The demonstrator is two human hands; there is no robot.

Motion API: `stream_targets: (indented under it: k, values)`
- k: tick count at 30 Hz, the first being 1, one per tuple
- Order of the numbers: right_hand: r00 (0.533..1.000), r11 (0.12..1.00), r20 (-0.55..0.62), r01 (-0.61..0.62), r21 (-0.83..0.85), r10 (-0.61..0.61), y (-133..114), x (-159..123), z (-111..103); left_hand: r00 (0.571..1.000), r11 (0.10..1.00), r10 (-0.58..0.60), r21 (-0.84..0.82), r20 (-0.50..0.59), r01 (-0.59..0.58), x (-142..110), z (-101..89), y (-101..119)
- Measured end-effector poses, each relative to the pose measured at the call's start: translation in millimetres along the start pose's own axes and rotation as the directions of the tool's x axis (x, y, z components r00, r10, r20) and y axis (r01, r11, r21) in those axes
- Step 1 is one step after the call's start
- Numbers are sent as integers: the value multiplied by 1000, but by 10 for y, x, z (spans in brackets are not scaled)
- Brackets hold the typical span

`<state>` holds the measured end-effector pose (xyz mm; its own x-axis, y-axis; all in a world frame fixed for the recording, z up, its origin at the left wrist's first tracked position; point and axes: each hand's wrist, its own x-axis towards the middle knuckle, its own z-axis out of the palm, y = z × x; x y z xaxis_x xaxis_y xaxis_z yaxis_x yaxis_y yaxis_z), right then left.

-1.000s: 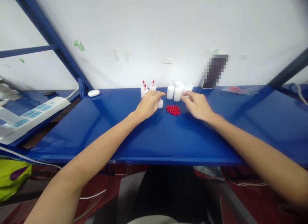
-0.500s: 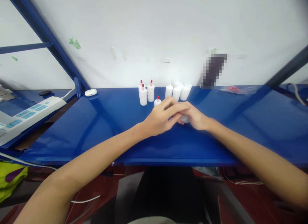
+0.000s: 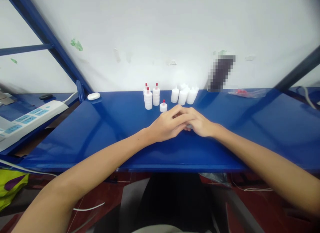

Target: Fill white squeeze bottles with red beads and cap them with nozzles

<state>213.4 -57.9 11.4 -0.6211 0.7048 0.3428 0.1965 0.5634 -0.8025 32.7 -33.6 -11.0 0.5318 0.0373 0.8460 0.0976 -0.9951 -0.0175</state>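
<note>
My left hand (image 3: 168, 124) and my right hand (image 3: 201, 123) meet over the middle of the blue table, fingers closed and overlapping. Between them a small patch of a white bottle (image 3: 189, 126) shows; fingers hide the rest. Just behind my left hand, a white nozzle cap with a red tip (image 3: 163, 107) stands on the table. Farther back to the left are three white ribbed bottles (image 3: 148, 101) with red tips. Several plain white bottles (image 3: 182, 96) without red tips stand grouped behind my hands.
A white rounded case (image 3: 93, 96) lies at the back left, beside the blue frame post. At the left is a white power strip (image 3: 32, 121). A pixelated dark object (image 3: 221, 73) leans on the wall; right of it lies a clear bag with red pieces (image 3: 242, 92).
Both hands have shifted slightly down and stay clasped together. The red-tipped nozzle cap now shows whole behind my left hand, and less of the white bottle is visible.
</note>
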Motion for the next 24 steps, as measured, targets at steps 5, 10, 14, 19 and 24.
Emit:
stream_targets:
  k: [5,10,14,19,24]
  values:
    - [998,989,-25,61,-134,-65,-20,-3,5,998,1000,0,23,63,-1,-3,-19,4]
    - [995,984,-50,76,-159,-85,40,-17,-10,990,999,-10,52,142,2,-5,-27,3]
    - [995,986,-54,77,-151,-86,102,-26,-14,977,999,-31,25,210,26,-2,-45,-22]
    - [997,995,-81,-16,-100,8,76,-24,0,986,994,-54,-81,158,68,-2,-21,-24]
    - [989,997,-142,-58,-54,50,70,-23,-23,976,959,-217,-189,0,214,50,8,8]
